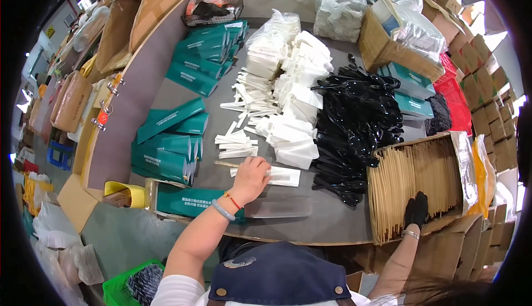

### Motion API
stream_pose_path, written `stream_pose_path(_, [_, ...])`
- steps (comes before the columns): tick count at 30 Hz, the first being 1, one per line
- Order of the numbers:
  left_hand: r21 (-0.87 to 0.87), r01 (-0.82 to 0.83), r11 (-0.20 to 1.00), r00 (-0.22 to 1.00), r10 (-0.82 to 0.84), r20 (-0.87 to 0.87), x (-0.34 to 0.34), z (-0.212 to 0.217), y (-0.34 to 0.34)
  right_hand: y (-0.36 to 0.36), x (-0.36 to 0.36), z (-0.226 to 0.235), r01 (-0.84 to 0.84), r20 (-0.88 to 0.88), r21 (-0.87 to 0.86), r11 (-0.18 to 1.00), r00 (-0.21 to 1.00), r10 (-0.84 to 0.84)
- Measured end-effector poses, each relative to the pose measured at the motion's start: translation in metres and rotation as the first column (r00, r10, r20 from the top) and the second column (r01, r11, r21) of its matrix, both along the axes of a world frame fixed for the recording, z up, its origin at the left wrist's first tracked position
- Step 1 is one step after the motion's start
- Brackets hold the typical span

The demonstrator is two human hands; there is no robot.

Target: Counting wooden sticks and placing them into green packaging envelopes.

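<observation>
Two hands sit well apart over a grey table. The left hand, bare, lies palm down with fingers curled over white packets; a slim wooden stick pokes out leftward by its fingers — whether pinched or just lying there, I cannot tell. The right hand, black-covered at the fingers, reaches into an open carton onto tightly packed wooden sticks; its fingertips are hidden, so its hold is unclear too.

Beyond the left hand lie loose white strips; to its right, glossy black spoons; nearer the body, a clear sleeve and, under the wrist, a teal pouch.

The step in hand looks like picking up pieces from both sides. The next move seems to call for a fine pinch — parting sticks without dragging neighbours.
</observation>
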State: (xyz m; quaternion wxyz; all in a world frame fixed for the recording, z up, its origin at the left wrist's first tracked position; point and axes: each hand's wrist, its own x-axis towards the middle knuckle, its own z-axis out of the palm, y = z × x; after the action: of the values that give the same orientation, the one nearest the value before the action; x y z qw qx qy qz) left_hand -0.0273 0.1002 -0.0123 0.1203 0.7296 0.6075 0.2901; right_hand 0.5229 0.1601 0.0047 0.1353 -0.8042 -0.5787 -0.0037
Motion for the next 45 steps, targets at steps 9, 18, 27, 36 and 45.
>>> stream_pose_path(9, [0.045, 0.046, 0.998, 0.991, -0.040, -0.127, 0.003, -0.003, 0.007, -0.012, -0.028, 0.024, 0.201, -0.422, 0.326, 0.924, 0.905, -0.048])
stream_pose_path(18, [-0.548, 0.245, 0.799, 0.841, 0.105, 0.530, 0.018, 0.057, -0.033, -0.023, -0.225, 0.011, -0.540, -0.367, 0.127, 0.832, 0.754, 0.545])
stream_pose_path(27, [0.002, -0.016, 1.000, 1.000, 0.016, 0.007, 0.015, 0.032, -0.095, -0.019, -0.246, 0.017, -0.679, -0.175, -0.009, 0.734, 0.724, 0.668])
stream_pose_path(36, [-0.115, 0.048, 0.992, 0.963, -0.077, -0.258, 0.033, 0.028, -0.115, -0.052, -0.335, 0.001, -0.916, -0.379, -0.086, 0.393, 0.395, 0.837])
stream_pose_path(45, [-0.155, -0.069, 0.986, 0.984, 0.042, -0.171, -0.011, 0.037, -0.128, -0.054, -0.278, 0.007, -0.919, -0.271, -0.091, 0.384, 0.394, 0.878])
